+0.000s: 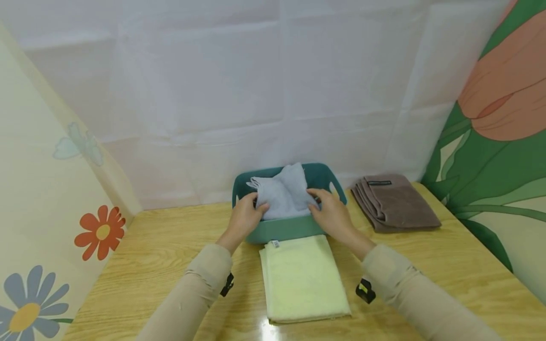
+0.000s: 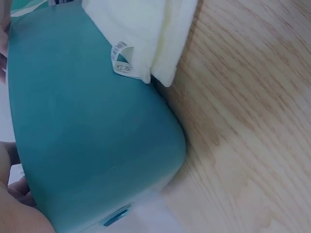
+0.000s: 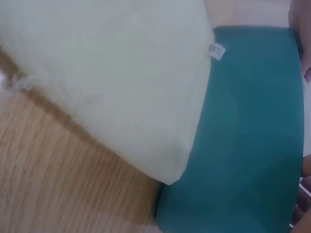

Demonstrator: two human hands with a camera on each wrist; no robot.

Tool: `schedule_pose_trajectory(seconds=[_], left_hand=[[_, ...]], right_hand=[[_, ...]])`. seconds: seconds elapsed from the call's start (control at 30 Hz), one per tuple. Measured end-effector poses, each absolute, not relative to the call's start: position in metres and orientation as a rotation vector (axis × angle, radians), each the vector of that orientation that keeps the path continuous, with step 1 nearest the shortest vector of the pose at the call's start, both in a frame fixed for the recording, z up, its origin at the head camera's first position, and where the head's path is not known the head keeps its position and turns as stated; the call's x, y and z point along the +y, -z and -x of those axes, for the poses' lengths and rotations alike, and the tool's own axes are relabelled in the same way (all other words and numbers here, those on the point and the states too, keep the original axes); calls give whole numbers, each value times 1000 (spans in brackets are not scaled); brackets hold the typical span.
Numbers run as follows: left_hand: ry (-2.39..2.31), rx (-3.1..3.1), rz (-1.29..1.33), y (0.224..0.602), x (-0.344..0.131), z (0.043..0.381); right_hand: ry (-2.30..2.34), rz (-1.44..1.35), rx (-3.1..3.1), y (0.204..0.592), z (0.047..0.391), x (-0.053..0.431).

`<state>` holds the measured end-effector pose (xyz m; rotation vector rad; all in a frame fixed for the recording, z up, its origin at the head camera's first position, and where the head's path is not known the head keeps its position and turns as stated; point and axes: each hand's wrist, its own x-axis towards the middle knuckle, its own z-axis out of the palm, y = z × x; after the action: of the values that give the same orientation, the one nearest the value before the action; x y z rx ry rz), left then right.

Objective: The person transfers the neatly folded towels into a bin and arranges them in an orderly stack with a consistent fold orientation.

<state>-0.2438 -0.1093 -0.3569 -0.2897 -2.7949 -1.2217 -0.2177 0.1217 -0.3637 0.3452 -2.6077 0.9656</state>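
While the left hand (image 1: 246, 217) and right hand (image 1: 334, 217) pinch its sides, a blue cloth (image 1: 279, 196) sits in a basket (image 1: 283, 230)

As beige sleeves (image 1: 181, 303) enter from the bottom of the frame, a folded yellow towel (image 1: 304, 282) lies between them on a wood table (image 1: 166, 246), just in front of the green basket at centre. The cloth is rumpled, thumb and fingers at its left and right edges. Right of the basket lies a folded brown towel (image 1: 403, 203). Behind, a white sheet (image 1: 213, 90) fills the upper frame.
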Motion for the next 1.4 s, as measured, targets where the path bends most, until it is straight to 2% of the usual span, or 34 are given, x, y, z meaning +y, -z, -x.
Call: schedule_pose_trajectory(seconds=[0.73,1.4], left_hand=[[1470,-2604,339,350,-124,232],[1463,-2536,483,348,-134,201]], right_hand=[[-960,-438,-2490,355,199,123],[-1043,-469,-2430,355,171,130]])
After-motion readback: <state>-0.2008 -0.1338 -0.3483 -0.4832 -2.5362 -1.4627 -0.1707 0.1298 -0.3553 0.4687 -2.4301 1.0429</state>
